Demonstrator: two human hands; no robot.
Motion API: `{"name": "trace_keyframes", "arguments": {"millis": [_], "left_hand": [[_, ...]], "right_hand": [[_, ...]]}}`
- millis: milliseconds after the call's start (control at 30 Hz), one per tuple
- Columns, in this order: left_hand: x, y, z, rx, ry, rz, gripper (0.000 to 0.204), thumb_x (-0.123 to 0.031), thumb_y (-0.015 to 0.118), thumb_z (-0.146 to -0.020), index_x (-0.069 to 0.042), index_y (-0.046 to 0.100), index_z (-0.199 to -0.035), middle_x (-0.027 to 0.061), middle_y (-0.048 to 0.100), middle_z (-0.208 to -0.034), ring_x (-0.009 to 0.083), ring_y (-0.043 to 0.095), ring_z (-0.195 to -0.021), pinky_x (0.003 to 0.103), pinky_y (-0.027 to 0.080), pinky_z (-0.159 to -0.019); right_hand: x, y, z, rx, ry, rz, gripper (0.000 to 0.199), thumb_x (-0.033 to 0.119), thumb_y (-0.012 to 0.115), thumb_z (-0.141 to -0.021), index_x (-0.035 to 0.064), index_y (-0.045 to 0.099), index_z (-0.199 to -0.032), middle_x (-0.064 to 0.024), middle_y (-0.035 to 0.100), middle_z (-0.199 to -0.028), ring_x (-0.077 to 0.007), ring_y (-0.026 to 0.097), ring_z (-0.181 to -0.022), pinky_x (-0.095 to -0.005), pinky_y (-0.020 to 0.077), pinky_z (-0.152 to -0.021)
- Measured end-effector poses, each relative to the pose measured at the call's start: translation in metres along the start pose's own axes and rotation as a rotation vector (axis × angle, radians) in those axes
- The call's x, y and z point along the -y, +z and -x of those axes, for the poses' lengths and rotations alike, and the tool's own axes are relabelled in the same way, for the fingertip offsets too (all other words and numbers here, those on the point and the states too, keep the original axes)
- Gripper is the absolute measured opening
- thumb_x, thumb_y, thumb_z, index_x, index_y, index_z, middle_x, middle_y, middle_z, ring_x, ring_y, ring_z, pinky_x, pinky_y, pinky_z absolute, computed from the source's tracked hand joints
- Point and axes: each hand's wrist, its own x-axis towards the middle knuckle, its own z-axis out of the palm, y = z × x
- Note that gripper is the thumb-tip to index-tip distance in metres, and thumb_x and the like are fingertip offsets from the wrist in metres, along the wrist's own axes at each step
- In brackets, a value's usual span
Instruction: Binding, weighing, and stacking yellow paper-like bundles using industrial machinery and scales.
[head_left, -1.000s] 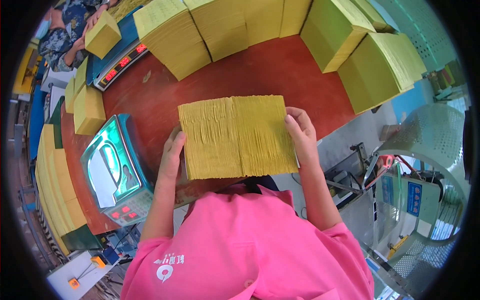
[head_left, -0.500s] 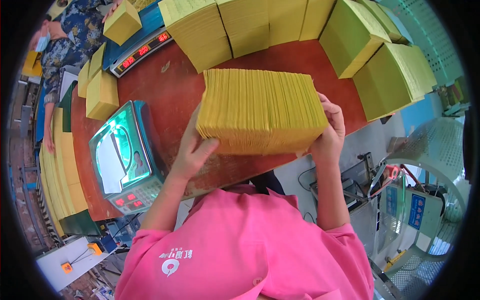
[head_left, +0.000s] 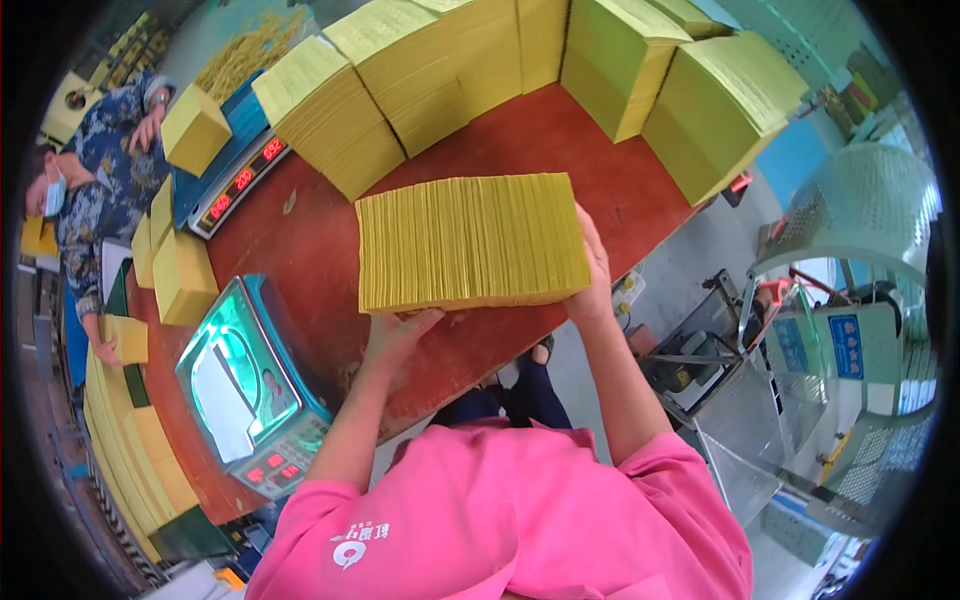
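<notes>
A thick block of stacked yellow paper sheets [head_left: 470, 240] is held between my two hands above the red table [head_left: 290, 230]. My left hand [head_left: 395, 340] grips its lower left part, with the thumb along the bottom edge and the other fingers hidden underneath. At the right end my right hand [head_left: 590, 270] is wrapped round the side, its fingers partly behind the block. The sheets stand on edge, packed tightly, with their thin edges facing up.
A digital scale [head_left: 245, 385] with a lit top stands at the left. Tall yellow paper stacks [head_left: 330, 120] line the far edge, others [head_left: 720, 110] the right. A co-worker [head_left: 110, 190] handles small yellow blocks near a second scale [head_left: 235, 190]. A metal machine [head_left: 740, 350] stands at right.
The paper block has shifted left and tilted, showing less of its front face. The co-worker's lower hand now holds a small yellow block. The view has turned somewhat.
</notes>
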Motion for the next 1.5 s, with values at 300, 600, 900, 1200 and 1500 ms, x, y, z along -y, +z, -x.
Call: {"name": "trace_keyframes", "arguments": {"millis": [300,600,900,1200,1500], "left_hand": [[-0.012,0.087,0.059,0.267,-0.021,0.004,0.027,-0.007,0.073,-0.085,-0.001,0.065,-0.111,0.0055,0.068,-0.103,0.0141,0.065,-0.093,0.029,0.054,-0.08],[0.019,0.303,0.147,0.935,0.125,-0.273,0.04,-0.014,0.078,-0.078,-0.004,0.063,-0.114,0.0076,0.065,-0.11,0.0203,0.061,-0.102,0.035,0.047,-0.09],[0.143,0.512,0.273,1.148,0.757,-0.584,0.034,-0.01,0.076,-0.081,-0.001,0.063,-0.111,0.0103,0.066,-0.108,0.0219,0.066,-0.098,0.036,0.053,-0.08],[0.166,0.592,0.32,1.152,0.143,-0.317,0.041,-0.009,0.076,-0.082,-0.001,0.056,-0.117,0.0056,0.066,-0.107,0.0136,0.064,-0.097,0.03,0.054,-0.079],[0.108,0.63,0.314,1.02,0.474,-0.55,0.061,-0.032,0.08,-0.079,0.0,0.053,-0.123,0.0133,0.065,-0.109,0.0327,0.064,-0.101,0.039,0.05,-0.086]], "right_hand": [[0.064,-0.066,0.09,-0.181,-0.099,0.032,0.042,0.02,0.042,-0.103,0.001,0.044,-0.139,-0.0058,0.055,-0.131,-0.0142,0.052,-0.118,-0.0279,0.0401,-0.101],[0.16,-0.243,0.327,-0.85,-0.258,0.415,0.044,0.023,0.046,-0.101,-0.0012,0.045,-0.137,-0.0077,0.053,-0.135,-0.0162,0.051,-0.12,-0.03,0.0405,-0.101],[0.281,-0.442,0.483,-0.774,-0.508,0.102,0.039,0.016,0.04,-0.102,-0.002,0.048,-0.136,-0.0084,0.058,-0.127,-0.016,0.054,-0.115,-0.0288,0.0413,-0.099],[0.274,-0.522,0.527,-0.857,-0.384,0.001,0.039,0.014,0.043,-0.102,-0.0005,0.046,-0.138,-0.0073,0.057,-0.127,-0.0135,0.054,-0.114,-0.0268,0.043,-0.097],[0.316,-0.524,0.519,-1.109,-0.102,-0.022,0.041,0.024,0.049,-0.098,0.0035,0.05,-0.134,-0.0034,0.059,-0.12,-0.013,0.056,-0.107,-0.0266,0.0448,-0.092]]}}
